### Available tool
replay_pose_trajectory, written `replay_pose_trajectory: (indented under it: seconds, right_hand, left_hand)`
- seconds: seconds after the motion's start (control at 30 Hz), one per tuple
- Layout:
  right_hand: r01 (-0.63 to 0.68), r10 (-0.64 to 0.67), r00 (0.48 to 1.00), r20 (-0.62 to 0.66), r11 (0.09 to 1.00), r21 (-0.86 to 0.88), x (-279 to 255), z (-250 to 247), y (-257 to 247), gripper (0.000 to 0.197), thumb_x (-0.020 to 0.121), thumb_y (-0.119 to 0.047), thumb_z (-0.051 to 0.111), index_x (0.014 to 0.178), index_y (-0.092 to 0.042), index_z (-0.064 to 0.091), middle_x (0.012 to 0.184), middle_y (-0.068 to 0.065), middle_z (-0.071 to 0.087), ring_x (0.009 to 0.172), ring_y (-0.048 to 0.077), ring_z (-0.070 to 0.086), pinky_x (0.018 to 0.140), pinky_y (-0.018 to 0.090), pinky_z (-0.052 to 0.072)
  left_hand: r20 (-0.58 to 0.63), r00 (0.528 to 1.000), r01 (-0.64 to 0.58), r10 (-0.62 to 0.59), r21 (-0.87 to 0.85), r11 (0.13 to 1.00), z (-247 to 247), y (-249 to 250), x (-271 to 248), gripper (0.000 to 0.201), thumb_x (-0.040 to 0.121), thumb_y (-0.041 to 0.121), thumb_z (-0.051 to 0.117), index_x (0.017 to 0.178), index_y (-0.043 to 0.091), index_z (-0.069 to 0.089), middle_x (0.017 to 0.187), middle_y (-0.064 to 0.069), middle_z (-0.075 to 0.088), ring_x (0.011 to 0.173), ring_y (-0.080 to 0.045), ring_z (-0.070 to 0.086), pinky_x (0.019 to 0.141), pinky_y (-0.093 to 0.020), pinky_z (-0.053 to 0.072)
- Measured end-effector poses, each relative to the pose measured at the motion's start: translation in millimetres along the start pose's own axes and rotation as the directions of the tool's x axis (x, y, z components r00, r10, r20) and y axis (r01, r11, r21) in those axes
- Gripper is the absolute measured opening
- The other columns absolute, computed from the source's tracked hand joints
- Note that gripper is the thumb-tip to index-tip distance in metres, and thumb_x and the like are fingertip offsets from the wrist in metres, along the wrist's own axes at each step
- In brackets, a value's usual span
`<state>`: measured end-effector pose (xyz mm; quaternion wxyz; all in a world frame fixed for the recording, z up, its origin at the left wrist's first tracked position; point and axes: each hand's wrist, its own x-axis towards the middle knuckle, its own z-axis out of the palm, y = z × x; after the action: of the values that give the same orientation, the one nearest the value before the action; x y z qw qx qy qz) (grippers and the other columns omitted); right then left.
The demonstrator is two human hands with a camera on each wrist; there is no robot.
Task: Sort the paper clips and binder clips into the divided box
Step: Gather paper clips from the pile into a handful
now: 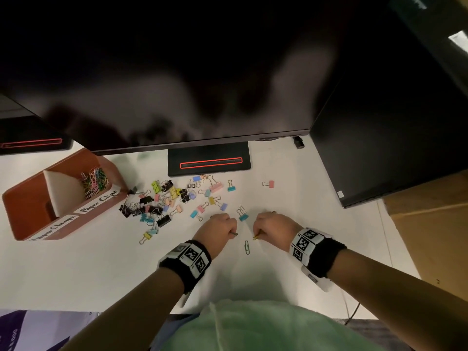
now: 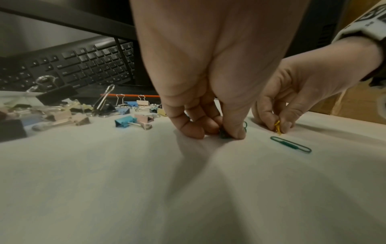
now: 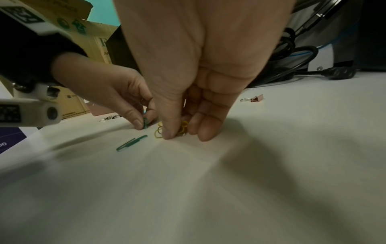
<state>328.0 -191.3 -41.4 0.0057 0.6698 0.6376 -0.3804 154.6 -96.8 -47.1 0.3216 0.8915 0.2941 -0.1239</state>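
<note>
My left hand [image 1: 224, 228] [image 2: 217, 130] pinches dark green paper clips [image 2: 224, 134] [image 3: 145, 123] against the white desk. Close by on the right, my right hand [image 1: 266, 228] [image 3: 177, 133] pinches yellow paper clips [image 3: 159, 132] [image 2: 277, 127]. One green paper clip [image 1: 247, 247] [image 2: 290, 144] [image 3: 130, 143] lies loose on the desk between and in front of the hands. Several coloured and black binder clips [image 1: 167, 201] [image 2: 129, 121] are scattered behind the left hand. The brown divided box [image 1: 30, 198] stands at the far left; its right compartment holds a pile of paper clips [image 1: 95, 182].
A monitor with its stand base [image 1: 209, 160] overhangs the back of the desk. A black computer case [image 1: 392, 138] stands at the right. A lone pink binder clip [image 1: 269, 184] [image 3: 253, 98] lies right of the pile. A keyboard [image 2: 69, 64] sits behind the clips.
</note>
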Motion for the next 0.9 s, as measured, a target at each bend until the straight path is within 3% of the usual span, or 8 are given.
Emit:
replay_pose_trajectory:
  seconds: [0.17, 0.33, 0.47, 0.57, 0.73, 0.9]
  right_hand:
    - [-0.012, 0.012, 1.0, 0.001, 1.0, 0.025, -0.9, -1.1, 0.3, 0.019, 0.09, -0.021, 0.055, 0.106, -0.015, 0.064, 0.108, 0.005, 0.063, 0.1, 0.022, 0.057, 0.085, 0.03, 0.046]
    - [-0.045, 0.05, 0.997, -0.055, 0.995, 0.09, 4.7, -11.5, 8.8, 0.017, 0.089, -0.019, 0.056, 0.104, -0.014, 0.064, 0.106, 0.007, 0.063, 0.099, 0.023, 0.058, 0.087, 0.028, 0.044]
    - [-0.091, 0.119, 0.98, -0.159, 0.981, 0.17, 19.2, -27.4, 9.6, 0.022, 0.09, -0.02, 0.057, 0.11, -0.013, 0.062, 0.11, 0.009, 0.064, 0.101, 0.024, 0.059, 0.091, 0.033, 0.048]
    - [-0.102, 0.149, 0.971, -0.188, 0.967, 0.235, 32.3, -32.8, -1.1, 0.025, 0.088, -0.02, 0.06, 0.112, -0.011, 0.062, 0.11, 0.01, 0.065, 0.1, 0.024, 0.061, 0.09, 0.034, 0.05]
    - [-0.131, 0.183, 0.967, -0.176, 0.954, 0.271, 50.1, -29.3, -16.9, 0.023, 0.087, -0.017, 0.06, 0.109, -0.01, 0.064, 0.11, 0.009, 0.067, 0.099, 0.023, 0.061, 0.089, 0.034, 0.05]
    - [-0.127, 0.156, 0.971, -0.182, 0.979, 0.158, 60.6, -24.8, -28.6, 0.021, 0.088, -0.009, 0.054, 0.104, -0.008, 0.068, 0.11, 0.012, 0.06, 0.097, 0.027, 0.06, 0.087, 0.031, 0.049]
  left_hand:
    - [-0.01, 1.0, 0.017, -0.017, -0.052, 0.998, 0.4, -9.6, -9.6, 0.012, 0.089, 0.01, 0.052, 0.099, 0.006, 0.058, 0.1, -0.011, 0.058, 0.095, -0.023, 0.053, 0.081, -0.031, 0.043]
    - [-0.033, 0.993, -0.116, 0.112, -0.155, 0.981, 3.1, -3.0, -17.9, 0.019, 0.087, 0.013, 0.057, 0.106, 0.011, 0.061, 0.097, -0.006, 0.06, 0.093, -0.017, 0.052, 0.085, -0.026, 0.042]
    - [0.073, 0.982, -0.163, 0.174, -0.136, 0.977, 10.0, 8.6, -13.6, 0.033, 0.085, 0.015, 0.059, 0.118, 0.014, 0.058, 0.096, -0.006, 0.06, 0.092, -0.017, 0.051, 0.087, -0.027, 0.04]
    - [0.127, 0.978, -0.156, 0.164, -0.069, 0.985, 12.1, 12.2, -8.7, 0.028, 0.086, 0.016, 0.058, 0.114, 0.011, 0.06, 0.103, -0.01, 0.06, 0.097, -0.022, 0.052, 0.089, -0.033, 0.042]
    - [0.084, 0.989, -0.121, 0.125, -0.055, 0.991, 13.6, 13.5, -5.0, 0.021, 0.088, 0.018, 0.057, 0.104, 0.008, 0.066, 0.106, -0.01, 0.057, 0.099, -0.024, 0.052, 0.089, -0.032, 0.042]
    - [0.038, 0.995, -0.097, 0.097, -0.004, 0.995, 14.3, 8.6, -6.1, 0.021, 0.09, 0.017, 0.054, 0.103, 0.005, 0.065, 0.111, -0.01, 0.054, 0.103, -0.024, 0.05, 0.089, -0.028, 0.037]
